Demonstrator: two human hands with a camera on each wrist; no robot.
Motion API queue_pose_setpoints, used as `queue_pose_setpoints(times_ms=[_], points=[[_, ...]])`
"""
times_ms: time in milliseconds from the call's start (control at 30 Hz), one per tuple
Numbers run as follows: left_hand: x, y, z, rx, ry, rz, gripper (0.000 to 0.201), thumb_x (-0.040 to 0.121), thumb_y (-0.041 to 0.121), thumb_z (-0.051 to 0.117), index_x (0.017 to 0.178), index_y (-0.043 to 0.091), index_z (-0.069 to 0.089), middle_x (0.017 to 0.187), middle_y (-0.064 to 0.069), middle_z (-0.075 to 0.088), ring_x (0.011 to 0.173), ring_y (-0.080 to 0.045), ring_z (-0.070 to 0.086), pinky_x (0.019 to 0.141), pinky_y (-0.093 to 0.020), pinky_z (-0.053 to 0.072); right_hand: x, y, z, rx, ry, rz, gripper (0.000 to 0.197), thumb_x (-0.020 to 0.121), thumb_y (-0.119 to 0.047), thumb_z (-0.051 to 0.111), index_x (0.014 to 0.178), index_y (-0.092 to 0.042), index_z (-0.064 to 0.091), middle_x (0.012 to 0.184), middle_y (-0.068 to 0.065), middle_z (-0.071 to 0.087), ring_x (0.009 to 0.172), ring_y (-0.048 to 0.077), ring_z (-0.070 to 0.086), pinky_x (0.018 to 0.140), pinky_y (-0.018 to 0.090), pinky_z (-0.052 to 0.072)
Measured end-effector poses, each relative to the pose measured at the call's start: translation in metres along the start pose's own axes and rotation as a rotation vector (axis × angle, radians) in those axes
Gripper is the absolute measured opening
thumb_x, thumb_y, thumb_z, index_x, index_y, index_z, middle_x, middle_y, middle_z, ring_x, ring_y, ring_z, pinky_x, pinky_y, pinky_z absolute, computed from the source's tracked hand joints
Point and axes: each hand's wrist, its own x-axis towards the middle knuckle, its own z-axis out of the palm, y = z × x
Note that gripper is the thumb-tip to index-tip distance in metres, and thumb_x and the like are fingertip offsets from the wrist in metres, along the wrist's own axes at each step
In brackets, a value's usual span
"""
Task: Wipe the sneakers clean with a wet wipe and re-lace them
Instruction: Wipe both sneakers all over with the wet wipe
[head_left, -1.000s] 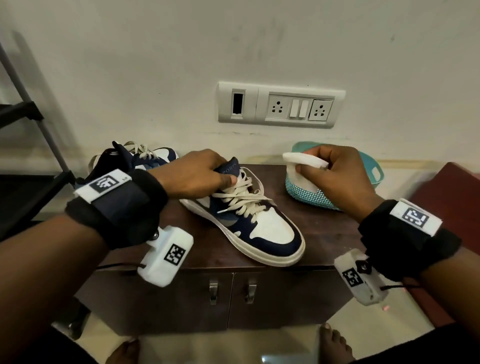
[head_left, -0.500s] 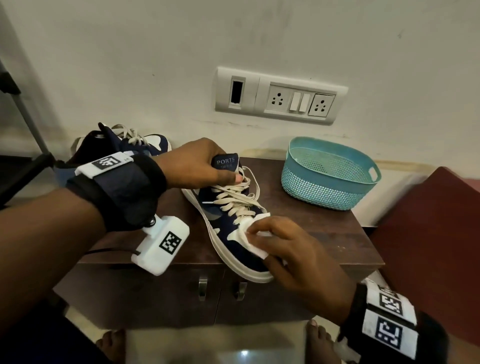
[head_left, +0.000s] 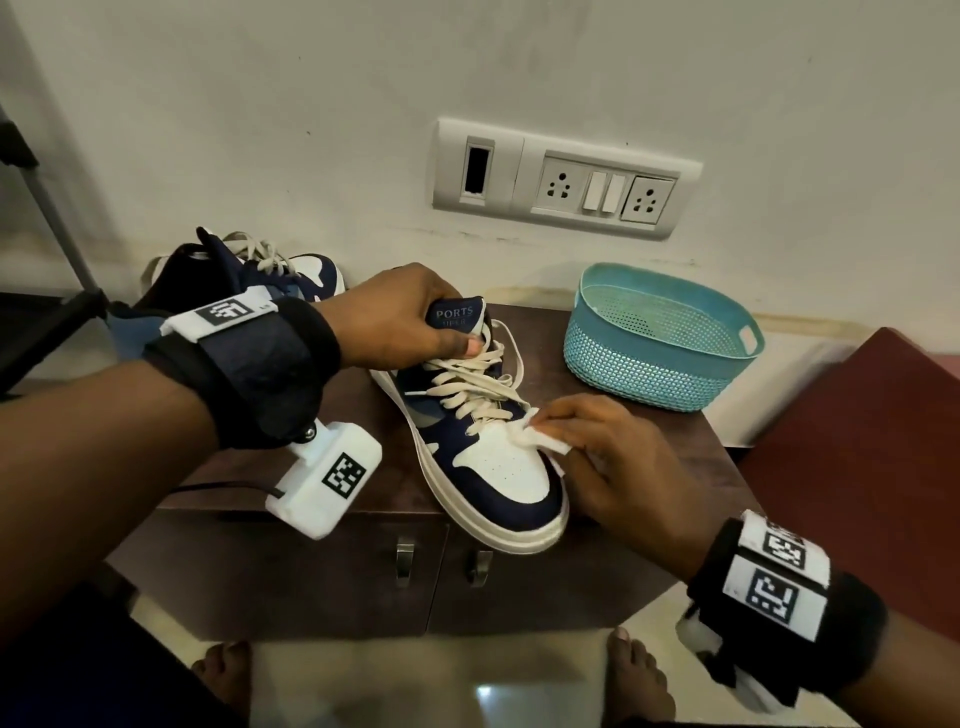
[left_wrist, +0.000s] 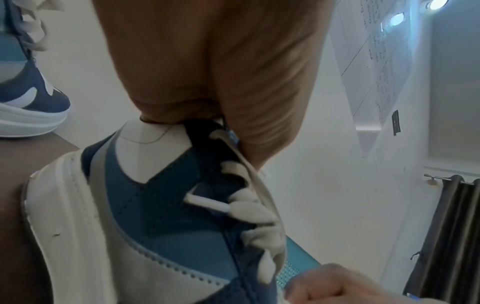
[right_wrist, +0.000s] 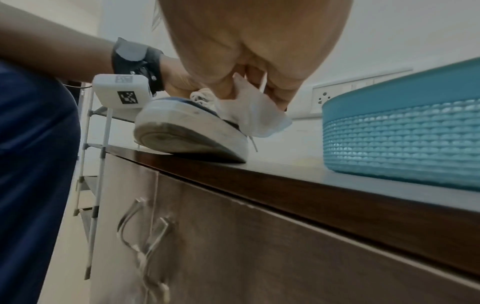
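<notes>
Left hand (head_left: 395, 317) gripping the tongue of a navy-and-white sneaker (head_left: 483, 447), toe tilted up over the front edge of a brown cabinet (head_left: 649, 447). Right hand (head_left: 618, 457) pinching a wet wipe (head_left: 540, 436) against the white toe panel. Second sneaker (head_left: 270, 275) behind-left; teal basket (head_left: 660, 348) behind-right.

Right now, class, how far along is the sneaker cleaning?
Barely begun. The left hand holds the near sneaker by its tongue; the right hand presses the wipe on its white toe. Its sole edge looks grubby in the right wrist view. The far sneaker is untouched; both remain laced.
</notes>
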Motion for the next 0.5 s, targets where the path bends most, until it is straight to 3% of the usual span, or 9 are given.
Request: queue_pose_setpoints(times_ms=[67, 200, 300, 400, 500], points=[[0.000, -0.001, 0.000, 0.016, 0.004, 0.005, 0.035, 0.088, 0.039, 0.075, 0.067, 0.017, 0.058, 0.057, 0.006, 0.052, 0.046, -0.003, 0.045, 0.050, -0.021, 0.035, 0.000, -0.014, 0.004, 0.001, -0.001, -0.004, 0.031, 0.090, -0.008, 0.059, 0.117, -0.015, 0.074, 0.122, -0.005, 0.065, 0.115, 0.011, 0.057, 0.098, 0.031, 0.049], [0.000, -0.002, 0.001, 0.018, 0.005, 0.014, 0.032, 0.088, 0.039, 0.075, 0.068, 0.020, 0.059, 0.059, 0.005, 0.055, 0.048, -0.003, 0.047, 0.047, -0.015, 0.034, -0.006, -0.035, 0.012, 0.084, -0.134, -0.175, 0.037, 0.088, 0.001, 0.059, 0.122, -0.009, 0.071, 0.128, -0.001, 0.064, 0.123, 0.012, 0.056, 0.105, 0.021, 0.042], [0.000, -0.003, 0.002, 0.007, 0.010, 0.020, 0.033, 0.089, 0.038, 0.075, 0.066, 0.021, 0.057, 0.058, 0.006, 0.053, 0.046, -0.001, 0.047, 0.048, -0.014, 0.033, -0.001, -0.002, -0.001, 0.007, -0.053, -0.038, 0.028, 0.093, -0.007, 0.061, 0.114, -0.016, 0.076, 0.117, -0.005, 0.070, 0.112, 0.012, 0.063, 0.097, 0.021, 0.046], [0.001, -0.004, 0.002, 0.018, 0.007, 0.018, 0.034, 0.089, 0.039, 0.074, 0.068, 0.019, 0.057, 0.059, 0.006, 0.053, 0.046, -0.001, 0.047, 0.049, -0.017, 0.034, 0.000, 0.020, -0.016, 0.003, 0.118, 0.241, 0.016, 0.099, -0.015, 0.063, 0.101, -0.021, 0.078, 0.097, -0.009, 0.072, 0.092, 0.011, 0.067, 0.082, 0.028, 0.050], [0.002, -0.004, 0.001, 0.000, 0.012, 0.016, 0.034, 0.089, 0.037, 0.075, 0.068, 0.016, 0.058, 0.058, 0.005, 0.052, 0.045, -0.001, 0.047, 0.045, -0.013, 0.032, -0.001, 0.008, -0.023, 0.109, 0.270, 0.219, 0.015, 0.099, -0.019, 0.063, 0.103, -0.020, 0.078, 0.099, -0.011, 0.072, 0.092, 0.003, 0.066, 0.078, 0.021, 0.052]])
